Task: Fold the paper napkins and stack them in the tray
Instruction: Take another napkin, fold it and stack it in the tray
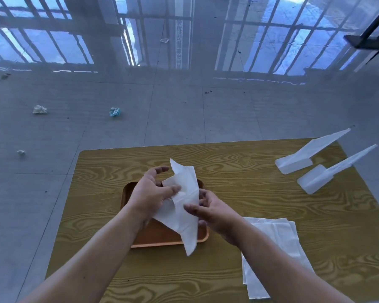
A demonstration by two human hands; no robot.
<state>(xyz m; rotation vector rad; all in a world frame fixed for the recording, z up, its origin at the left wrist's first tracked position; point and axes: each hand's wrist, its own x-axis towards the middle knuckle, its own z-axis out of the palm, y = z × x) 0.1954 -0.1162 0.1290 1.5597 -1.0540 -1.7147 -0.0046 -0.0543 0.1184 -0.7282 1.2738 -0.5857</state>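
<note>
Both hands hold a white napkin (185, 206) above the wooden tray (162, 237).

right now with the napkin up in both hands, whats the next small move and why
Probably bring the loose corners together to finish the fold. Both the left hand and right hand hold the napkin in the air above the tray, and it hangs crumpled and uneven, not yet a neat shape. The tray looks empty where visible.

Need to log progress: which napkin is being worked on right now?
The napkin held up over the tray by the left hand and right hand. The other napkins lie flat on the table, untouched.
</note>
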